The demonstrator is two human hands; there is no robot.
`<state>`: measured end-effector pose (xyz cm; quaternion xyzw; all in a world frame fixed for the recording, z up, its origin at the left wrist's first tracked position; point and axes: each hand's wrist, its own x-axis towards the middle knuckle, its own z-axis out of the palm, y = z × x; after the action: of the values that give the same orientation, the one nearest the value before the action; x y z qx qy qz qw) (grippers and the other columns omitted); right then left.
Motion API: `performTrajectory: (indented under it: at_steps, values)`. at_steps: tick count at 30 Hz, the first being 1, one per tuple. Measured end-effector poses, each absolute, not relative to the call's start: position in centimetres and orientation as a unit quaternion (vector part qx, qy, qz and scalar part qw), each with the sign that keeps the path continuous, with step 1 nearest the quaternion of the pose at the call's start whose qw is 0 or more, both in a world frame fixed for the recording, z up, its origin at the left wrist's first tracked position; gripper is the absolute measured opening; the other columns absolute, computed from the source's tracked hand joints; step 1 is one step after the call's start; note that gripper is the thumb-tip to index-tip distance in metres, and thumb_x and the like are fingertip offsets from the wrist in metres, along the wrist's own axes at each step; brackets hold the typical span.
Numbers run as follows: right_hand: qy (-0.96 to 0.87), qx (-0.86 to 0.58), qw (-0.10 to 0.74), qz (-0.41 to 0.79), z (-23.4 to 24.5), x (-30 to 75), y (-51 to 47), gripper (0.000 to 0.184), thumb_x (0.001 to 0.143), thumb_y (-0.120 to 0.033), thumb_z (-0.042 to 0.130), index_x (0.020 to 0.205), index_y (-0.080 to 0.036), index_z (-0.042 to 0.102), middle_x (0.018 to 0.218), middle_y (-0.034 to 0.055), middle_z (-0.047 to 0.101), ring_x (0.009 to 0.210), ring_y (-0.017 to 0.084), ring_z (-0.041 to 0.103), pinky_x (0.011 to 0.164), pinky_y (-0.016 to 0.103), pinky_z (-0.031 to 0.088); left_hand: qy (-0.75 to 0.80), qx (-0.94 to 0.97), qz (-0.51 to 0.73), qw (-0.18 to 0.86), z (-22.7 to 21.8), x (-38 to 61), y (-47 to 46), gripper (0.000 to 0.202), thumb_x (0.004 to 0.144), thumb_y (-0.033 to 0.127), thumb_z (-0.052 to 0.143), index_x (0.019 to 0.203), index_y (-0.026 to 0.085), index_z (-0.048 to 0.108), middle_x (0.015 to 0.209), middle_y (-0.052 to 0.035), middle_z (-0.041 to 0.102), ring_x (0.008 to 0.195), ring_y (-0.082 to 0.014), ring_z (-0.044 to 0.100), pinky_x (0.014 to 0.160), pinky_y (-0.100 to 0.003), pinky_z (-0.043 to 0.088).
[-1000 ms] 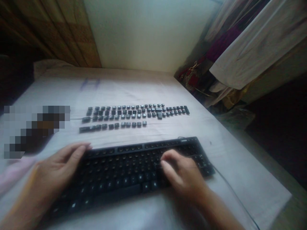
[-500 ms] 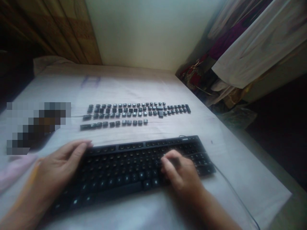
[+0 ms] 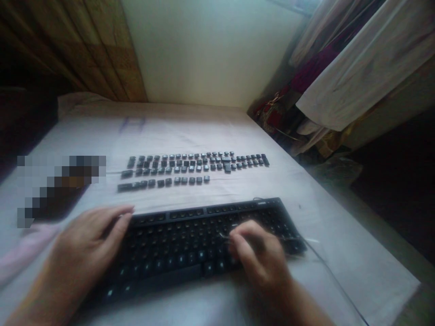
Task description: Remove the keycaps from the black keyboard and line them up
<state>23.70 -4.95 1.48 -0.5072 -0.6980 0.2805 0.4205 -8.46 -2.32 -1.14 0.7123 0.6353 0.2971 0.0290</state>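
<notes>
At the left end of the keyboard [image 3: 185,242], the left hand [image 3: 90,246] has thumb and fingertips nearly meeting by the far corner; whether it truly grips there, I cannot tell. Pressing that end flat should stop any skidding. Beyond the keyboard lie rows of loose keycaps [image 3: 184,169]. Over its right part, the right hand [image 3: 260,253] pinches a thin object [image 3: 222,235], too blurred to name; small, straight movements should spare neighbouring keys. The keyboard spans the gap between both hands, partly under each. A cable [image 3: 335,277] runs past its right edge.
</notes>
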Motion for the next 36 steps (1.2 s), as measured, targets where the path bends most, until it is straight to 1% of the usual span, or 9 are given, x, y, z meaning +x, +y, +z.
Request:
performTrajectory:
  at_steps: [3, 7, 10, 22, 25, 28, 31, 32, 36]
  values:
    - [-0.740, -0.468, 0.434, 0.213, 2.2, 23.0, -5.4, 0.012, 0.090, -0.015, 0.052, 0.082, -0.020, 0.059, 0.061, -0.0026, 0.062, 0.047, 0.010, 0.060, 0.047, 0.018, 0.047, 0.531, 0.782, 0.327, -0.015, 0.8, -6.0, -3.4, 0.025, 0.093, 0.041, 0.055, 0.103, 0.022, 0.067, 0.095, -0.0049, 0.073, 0.088, -0.0221, 0.067, 0.088, -0.036, 0.048]
    - [-0.771, -0.435, 0.433, 0.169, 2.7, 21.8, -5.8, 0.008, 0.090, -0.014, 0.055, 0.087, -0.020, 0.060, 0.067, -0.0020, 0.068, 0.055, 0.011, 0.066, 0.056, 0.020, 0.051, 0.462, 0.820, 0.331, 0.071, 2.1, -2.1, -5.3, 0.014, 0.092, 0.032, 0.059, 0.103, 0.027, 0.064, 0.089, 0.0023, 0.073, 0.083, -0.0166, 0.066, 0.080, -0.028, 0.048]
    - [-0.788, -0.406, 0.429, 0.173, 3.0, 20.9, -6.0, 0.008, 0.090, -0.014, 0.055, 0.090, -0.020, 0.060, 0.070, -0.0010, 0.070, 0.058, 0.012, 0.068, 0.058, 0.020, 0.051, 0.462, 0.810, 0.335, 0.135, 2.1, -0.5, -6.0, 0.010, 0.091, 0.033, 0.061, 0.098, 0.026, 0.065, 0.083, 0.0024, 0.073, 0.077, -0.0160, 0.066, 0.072, -0.028, 0.049]
    - [-0.821, -0.355, 0.403, 0.196, 3.4, 18.9, -5.6, 0.011, 0.088, -0.010, 0.057, 0.091, -0.020, 0.061, 0.070, 0.0008, 0.071, 0.057, 0.012, 0.067, 0.057, 0.019, 0.051, 0.559, 0.689, 0.294, 0.356, 1.8, -0.1, -6.3, 0.019, 0.088, 0.036, 0.059, 0.080, 0.024, 0.071, 0.075, 0.0007, 0.072, 0.069, -0.0154, 0.066, 0.065, -0.023, 0.051]
    - [-0.827, -0.363, 0.394, 0.170, 3.5, 18.8, -5.4, 0.013, 0.086, -0.008, 0.056, 0.089, -0.019, 0.060, 0.070, 0.0022, 0.070, 0.059, 0.014, 0.066, 0.058, 0.022, 0.052, 0.567, 0.679, 0.289, 0.365, 1.8, -0.1, -6.1, 0.021, 0.087, 0.035, 0.056, 0.077, 0.024, 0.071, 0.071, 0.0009, 0.071, 0.065, -0.0153, 0.065, 0.065, -0.023, 0.051]
    - [-0.814, -0.399, 0.399, 0.138, 3.6, 18.9, -5.0, 0.014, 0.085, -0.006, 0.055, 0.086, -0.020, 0.060, 0.080, 0.0064, 0.071, 0.070, 0.017, 0.068, 0.066, 0.026, 0.056, 0.572, 0.685, 0.294, 0.342, 2.1, -0.3, -6.0, 0.020, 0.086, 0.034, 0.056, 0.077, 0.023, 0.070, 0.071, 0.0010, 0.070, 0.065, -0.0154, 0.064, 0.066, -0.023, 0.051]
    - [-0.806, -0.399, 0.415, 0.137, 3.5, 19.2, -4.8, 0.019, 0.084, -0.005, 0.051, 0.089, -0.021, 0.059, 0.092, 0.0082, 0.072, 0.088, 0.021, 0.069, 0.081, 0.032, 0.056, 0.561, 0.657, 0.293, 0.409, 2.4, -0.6, -5.8, 0.022, 0.087, 0.038, 0.056, 0.078, 0.022, 0.070, 0.071, 0.0015, 0.070, 0.066, -0.0153, 0.065, 0.064, -0.022, 0.051]
    - [-0.809, -0.388, 0.416, 0.148, 3.4, 19.3, -4.7, 0.022, 0.084, -0.004, 0.049, 0.093, -0.021, 0.059, 0.090, 0.0071, 0.072, 0.087, 0.020, 0.069, 0.079, 0.032, 0.056, 0.553, 0.640, 0.292, 0.447, 2.5, -0.7, -5.7, 0.024, 0.087, 0.039, 0.056, 0.079, 0.022, 0.070, 0.071, 0.0015, 0.070, 0.067, -0.0153, 0.065, 0.064, -0.022, 0.051]
    - [-0.834, -0.351, 0.388, 0.177, 3.1, 19.5, -4.8, 0.032, 0.086, -0.007, 0.048, 0.114, -0.019, 0.058, 0.080, 0.0048, 0.070, 0.065, 0.016, 0.064, 0.058, 0.025, 0.052, 0.522, 0.586, 0.287, 0.549, 2.6, -1.0, -5.6, 0.028, 0.088, 0.043, 0.057, 0.084, 0.020, 0.071, 0.078, -0.0011, 0.073, 0.075, -0.0169, 0.067, 0.070, -0.023, 0.053]
